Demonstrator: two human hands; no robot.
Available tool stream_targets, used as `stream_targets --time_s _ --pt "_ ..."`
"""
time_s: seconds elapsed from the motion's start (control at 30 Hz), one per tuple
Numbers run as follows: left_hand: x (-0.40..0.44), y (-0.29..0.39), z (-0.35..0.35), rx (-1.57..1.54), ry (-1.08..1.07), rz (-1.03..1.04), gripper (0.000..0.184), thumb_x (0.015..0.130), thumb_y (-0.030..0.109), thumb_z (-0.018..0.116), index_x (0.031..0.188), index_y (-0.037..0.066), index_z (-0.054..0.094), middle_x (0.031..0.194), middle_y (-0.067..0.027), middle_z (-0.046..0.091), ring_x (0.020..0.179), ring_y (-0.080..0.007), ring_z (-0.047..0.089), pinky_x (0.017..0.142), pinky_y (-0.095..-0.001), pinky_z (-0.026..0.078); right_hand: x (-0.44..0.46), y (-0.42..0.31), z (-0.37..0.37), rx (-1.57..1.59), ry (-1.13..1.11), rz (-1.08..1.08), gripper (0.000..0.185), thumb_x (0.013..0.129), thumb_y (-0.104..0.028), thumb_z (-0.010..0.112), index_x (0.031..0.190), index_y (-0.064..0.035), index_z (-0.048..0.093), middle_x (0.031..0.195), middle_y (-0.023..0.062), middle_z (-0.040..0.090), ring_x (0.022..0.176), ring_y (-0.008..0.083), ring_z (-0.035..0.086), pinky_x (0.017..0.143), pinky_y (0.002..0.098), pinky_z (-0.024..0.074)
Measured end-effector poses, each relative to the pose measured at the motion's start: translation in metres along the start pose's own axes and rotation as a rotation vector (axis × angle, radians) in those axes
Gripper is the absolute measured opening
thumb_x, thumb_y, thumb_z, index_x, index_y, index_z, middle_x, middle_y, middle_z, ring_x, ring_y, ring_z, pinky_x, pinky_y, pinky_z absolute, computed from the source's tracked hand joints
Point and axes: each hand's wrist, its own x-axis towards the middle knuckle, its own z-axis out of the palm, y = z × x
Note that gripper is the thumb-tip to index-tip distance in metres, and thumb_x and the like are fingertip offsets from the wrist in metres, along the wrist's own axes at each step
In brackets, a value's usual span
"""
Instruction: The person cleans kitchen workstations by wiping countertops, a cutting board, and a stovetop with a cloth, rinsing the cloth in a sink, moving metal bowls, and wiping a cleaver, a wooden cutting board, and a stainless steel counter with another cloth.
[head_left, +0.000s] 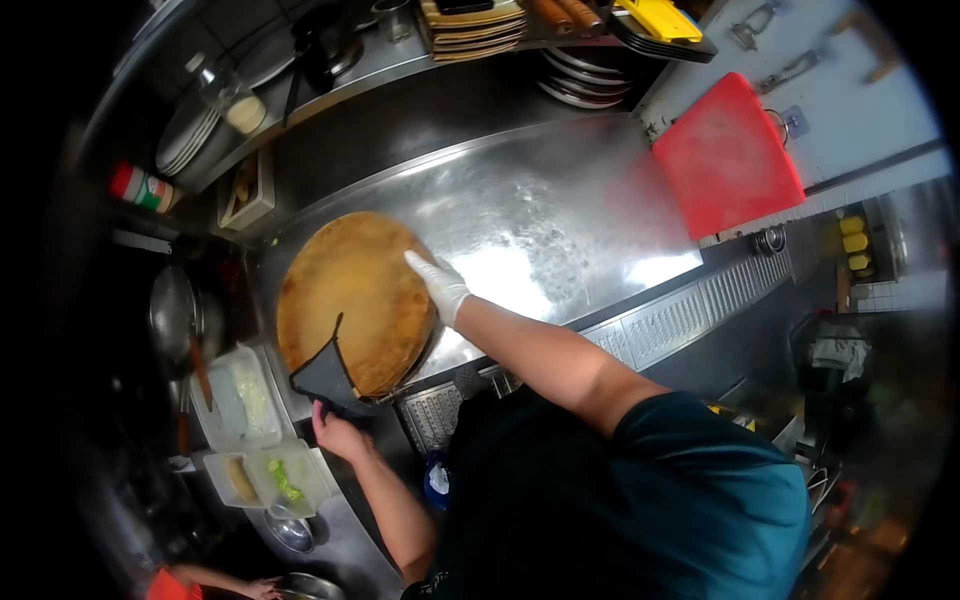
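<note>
A thick round wooden chopping board (345, 265) lies at the left end of the steel counter, its lower edge reaching the counter's front. My right hand (440, 284), in a white glove, grips the board's right rim, with some fingers on the top face and the others hidden at the side. Below the board, my bare left hand (340, 434) is closed on a dark grey cloth (326, 377) with black edging. One corner of this cloth rests on the board's top, and the rest hangs over its lower edge.
A red cutting board (728, 155) hangs at the right. Plates, a jar (243, 108) and stacked trays (475, 35) fill the shelf above. Food tubs (240, 398) and a pan (172, 312) stand at left. Another person's hand (262, 588) shows at bottom left.
</note>
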Motion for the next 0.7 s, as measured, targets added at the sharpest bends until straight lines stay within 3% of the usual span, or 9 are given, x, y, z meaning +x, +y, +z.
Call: stream_targets --time_s 0.03,0.17,0.23,0.3,0.37,0.43,0.5,0.57,0.7 --pt "-0.021 0.007 0.016 -0.079 -0.056 -0.081 0.040 0.097 -0.007 0.046 0.130 -0.003 0.068 0.122 -0.0133 0.071 0.104 -0.0235 0.069 0.095 -0.0341 0.055 -0.005 -0.018 -0.019 0.053 -0.071 -0.026 0.073 0.096 -0.038 0.080 0.155 -0.0072 0.050 0.151 0.0131 0.057 0.137 0.0271 0.055 0.116 0.0417 0.0445" --pt "-0.088 0.010 0.082 -0.036 -0.213 -0.074 0.040 0.095 -0.009 0.047 0.127 -0.004 0.071 0.118 -0.0139 0.072 0.100 -0.0203 0.068 0.089 -0.0324 0.056 -0.005 -0.081 -0.118 0.055 -0.089 -0.054 0.090 0.093 -0.054 0.078 0.159 -0.0043 0.042 0.157 0.0159 0.051 0.145 0.0312 0.047 0.121 0.0466 0.0384" --pt "-0.107 -0.016 0.111 -0.068 -0.327 -0.069 0.041 0.097 -0.009 0.045 0.129 -0.003 0.069 0.123 -0.0150 0.071 0.108 -0.0247 0.069 0.096 -0.0375 0.057 -0.033 -0.129 -0.155 0.030 -0.058 -0.031 0.091 0.095 -0.059 0.073 0.162 -0.0078 0.039 0.160 0.0149 0.048 0.147 0.0322 0.044 0.123 0.0474 0.0357" --pt "-0.155 0.018 0.151 -0.265 -0.417 -0.241 0.040 0.096 -0.008 0.045 0.130 -0.004 0.068 0.126 -0.0184 0.070 0.112 -0.0276 0.069 0.100 -0.0403 0.057 -0.055 -0.169 -0.199 0.053 -0.015 0.065 0.091 0.096 -0.064 0.068 0.163 -0.0113 0.038 0.162 0.0139 0.046 0.148 0.0328 0.043 0.124 0.0487 0.0350" --pt "-0.184 0.032 0.181 -0.258 -0.456 -0.268 0.044 0.096 -0.008 0.045 0.134 -0.004 0.067 0.133 -0.0195 0.067 0.118 -0.0263 0.066 0.105 -0.0384 0.055 -0.065 -0.195 -0.247 0.058 -0.037 -0.069 0.092 0.093 -0.066 0.070 0.162 -0.0133 0.040 0.160 0.0146 0.048 0.147 0.0342 0.043 0.123 0.0518 0.0362" --pt "-0.208 0.041 0.202 -0.310 -0.474 -0.370 0.046 0.094 -0.007 0.046 0.135 -0.003 0.067 0.128 -0.0182 0.069 0.111 -0.0242 0.067 0.097 -0.0349 0.056 -0.068 -0.221 -0.295 0.056 0.032 -0.015 0.088 0.094 -0.068 0.067 0.159 -0.0127 0.044 0.160 0.0147 0.048 0.145 0.0360 0.045 0.121 0.0559 0.0385" --pt "-0.227 0.043 0.213 -0.192 -0.492 -0.315 0.044 0.092 -0.008 0.048 0.128 -0.002 0.073 0.115 -0.0140 0.073 0.096 -0.0179 0.067 0.084 -0.0266 0.054 -0.058 -0.243 -0.352 0.117 -0.045 0.001 0.085 0.099 -0.069 0.058 0.160 -0.0122 0.043 0.162 0.0152 0.046 0.148 0.0363 0.043 0.122 0.0564 0.0374" --pt "-0.244 0.039 0.217 -0.155 -0.519 -0.252 0.048 0.086 -0.012 0.047 0.121 0.001 0.077 0.110 -0.0110 0.075 0.088 -0.0141 0.066 0.081 -0.0249 0.052 -0.057 -0.265 -0.394 0.110 -0.056 -0.015 0.081 0.102 -0.067 0.055 0.161 -0.0123 0.042 0.164 0.0133 0.044 0.150 0.0359 0.041 0.122 0.0564 0.0376" --pt "-0.263 0.023 0.219 0.049 -0.551 0.120 0.051 0.085 -0.014 0.043 0.122 -0.001 0.075 0.130 -0.0188 0.072 0.124 -0.0250 0.066 0.108 -0.0308 0.048 -0.049 -0.293 -0.449 0.003 0.146 -0.160 0.076 0.104 -0.064 0.052 0.161 -0.0151 0.044 0.165 0.0099 0.045 0.149 0.0355 0.043 0.122 0.0564 0.0377"
